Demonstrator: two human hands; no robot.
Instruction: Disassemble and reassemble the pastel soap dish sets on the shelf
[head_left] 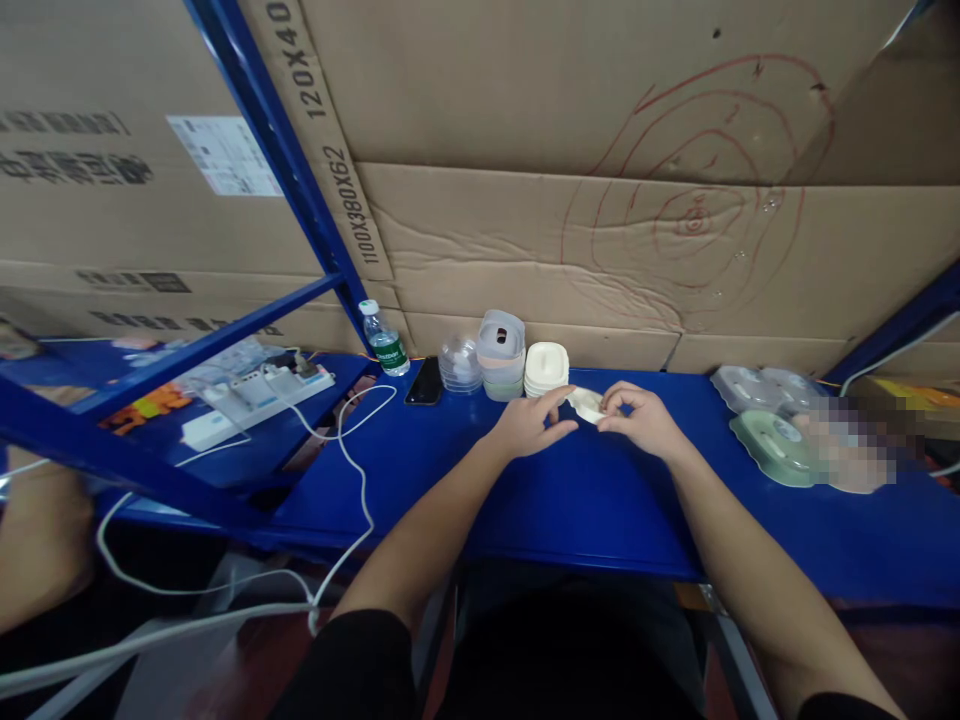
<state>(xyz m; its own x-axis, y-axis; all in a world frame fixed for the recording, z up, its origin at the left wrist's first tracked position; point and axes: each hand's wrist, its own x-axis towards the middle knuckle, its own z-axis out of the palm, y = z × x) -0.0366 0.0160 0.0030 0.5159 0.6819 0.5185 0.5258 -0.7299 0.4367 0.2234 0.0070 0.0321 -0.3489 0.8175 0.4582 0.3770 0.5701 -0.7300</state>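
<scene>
A small cream-coloured plastic piece [585, 404], shaped like a shallow lid, is held above the blue table in front of me. My right hand [636, 418] pinches its right edge between thumb and bent fingers. At the other side is my left hand [529, 425], thumb and index finger apart, the index fingertip at or very near the piece's left edge. Just behind my left hand stands a stack of cream lids or shallow containers [547, 366]. Beside that are stacked square containers [502, 350] in grey, peach and green, then clear round plastic bowls [459, 366].
A phone [424, 382] and a water bottle [387, 345] lie left of the stacks. A white cable [365, 490] crosses the table [577, 510] from a power strip [259, 408]. On the right are moulded green trays [772, 447]. Another person's arm [45, 530] shows far left.
</scene>
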